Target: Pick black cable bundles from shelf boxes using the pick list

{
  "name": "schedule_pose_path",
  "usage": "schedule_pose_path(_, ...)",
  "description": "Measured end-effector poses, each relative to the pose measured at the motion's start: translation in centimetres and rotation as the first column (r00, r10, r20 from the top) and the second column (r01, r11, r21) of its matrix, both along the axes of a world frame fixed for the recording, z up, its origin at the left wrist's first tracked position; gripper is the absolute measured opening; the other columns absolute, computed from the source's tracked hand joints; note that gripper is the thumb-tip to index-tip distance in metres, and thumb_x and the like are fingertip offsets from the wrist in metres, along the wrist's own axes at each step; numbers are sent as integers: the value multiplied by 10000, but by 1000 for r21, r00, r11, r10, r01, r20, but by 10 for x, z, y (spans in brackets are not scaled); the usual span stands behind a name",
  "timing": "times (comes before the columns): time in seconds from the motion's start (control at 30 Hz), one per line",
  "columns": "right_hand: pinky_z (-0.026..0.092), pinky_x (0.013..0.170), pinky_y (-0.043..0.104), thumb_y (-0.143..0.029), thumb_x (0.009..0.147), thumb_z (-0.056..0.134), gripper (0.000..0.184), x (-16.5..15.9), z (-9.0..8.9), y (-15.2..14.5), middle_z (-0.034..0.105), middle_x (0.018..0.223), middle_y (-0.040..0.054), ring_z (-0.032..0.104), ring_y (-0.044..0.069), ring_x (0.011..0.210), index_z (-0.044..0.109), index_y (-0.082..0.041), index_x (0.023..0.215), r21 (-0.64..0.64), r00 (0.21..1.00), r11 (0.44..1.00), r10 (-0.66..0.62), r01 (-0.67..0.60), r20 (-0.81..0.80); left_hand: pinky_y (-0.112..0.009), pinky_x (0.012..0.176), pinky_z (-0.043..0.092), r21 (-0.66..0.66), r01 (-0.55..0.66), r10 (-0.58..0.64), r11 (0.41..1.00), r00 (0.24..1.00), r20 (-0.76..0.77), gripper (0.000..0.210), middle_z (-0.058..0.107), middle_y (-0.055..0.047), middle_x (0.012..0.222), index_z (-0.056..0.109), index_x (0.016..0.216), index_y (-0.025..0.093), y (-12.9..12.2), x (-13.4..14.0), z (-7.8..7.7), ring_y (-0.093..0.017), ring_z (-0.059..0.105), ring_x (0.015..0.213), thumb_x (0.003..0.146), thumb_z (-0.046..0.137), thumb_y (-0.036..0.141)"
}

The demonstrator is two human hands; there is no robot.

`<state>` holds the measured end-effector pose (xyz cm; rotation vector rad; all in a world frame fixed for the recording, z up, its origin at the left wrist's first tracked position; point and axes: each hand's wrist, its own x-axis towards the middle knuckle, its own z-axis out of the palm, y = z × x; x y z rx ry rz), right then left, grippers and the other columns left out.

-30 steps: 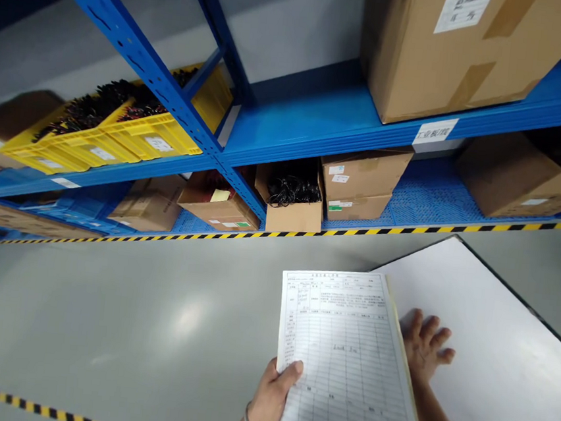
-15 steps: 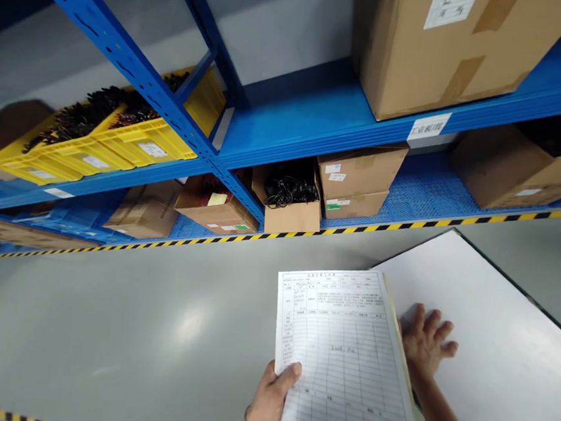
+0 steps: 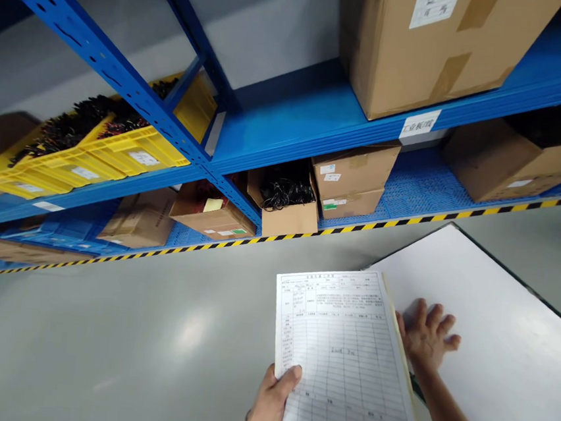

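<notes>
Head view shows my left hand pinching the printed form at its lower-left edge, my right hand spread flat on the white board, nothing yet taken from the blue shelf.

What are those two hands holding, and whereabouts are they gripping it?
The left hand pinches the white printed grid form at its lower left edge, thumb on top. The right hand lies flat, fingers spread, on the large white board, gripping nothing.
</notes>
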<state>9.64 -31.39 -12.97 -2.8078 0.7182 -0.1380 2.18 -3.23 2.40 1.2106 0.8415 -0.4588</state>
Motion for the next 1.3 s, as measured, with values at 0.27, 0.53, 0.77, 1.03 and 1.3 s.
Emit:
schedule_pose_path(0.27, 172, 988, 641, -584, 868, 237, 685, 12, -8, -6, 218, 1447, 204, 73, 390, 1347, 340, -130, 1369, -51, 1000, 998, -27, 26, -12, -422, 790, 485, 30, -88, 88, 996, 996, -2, 518, 710, -138, 821, 671, 798, 105, -3, 0, -5, -304, 645, 810, 508, 793, 517)
schedule_pose_path(0.53, 134, 996, 656, -574, 873, 178, 718, 29, -8, -5, 168, 1461, 221, 34, 410, 1351, 310, -95, 1392, -28, 999, 998, -52, 51, -16, -435, 826, 475, 150, -54, 71, 987, 991, -112, 565, 710, -134, 832, 676, 825, 115, 2, -4, -29, -336, 639, 874, 484, 784, 552)
schedule_pose_path(0.77, 108, 1003, 658, -588, 859, 201, 735, 42, -10, -5, 127, 1476, 219, -12, 406, 1356, 271, -105, 1408, -1, 994, 996, -87, 87, -69, -420, 776, 491, 190, -98, 121, 977, 987, -110, 607, 712, -141, 809, 670, 810, 102, -7, -2, -31, -332, 648, 837, 407, 824, 528)
schedule_pose_path(1.03, 112, 999, 673, -583, 868, 193, 737, 45, -8, 0, 124, 1472, 233, -9, 422, 1352, 275, -83, 1403, 13, 995, 996, -92, 93, -42, -417, 809, 493, 187, -97, 117, 978, 988, -99, 589, 714, -128, 804, 674, 821, 109, -9, 1, -25, -327, 648, 855, 417, 823, 511)
schedule_pose_path(1.3, 116, 1004, 664, -574, 862, 241, 717, 44, -9, -1, 135, 1469, 221, -6, 418, 1351, 265, -106, 1404, 12, 995, 996, -90, 90, -44, -428, 822, 492, 190, -83, 105, 978, 989, -109, 591, 717, -137, 829, 683, 820, 105, -16, -3, -28, -344, 643, 890, 422, 818, 521)
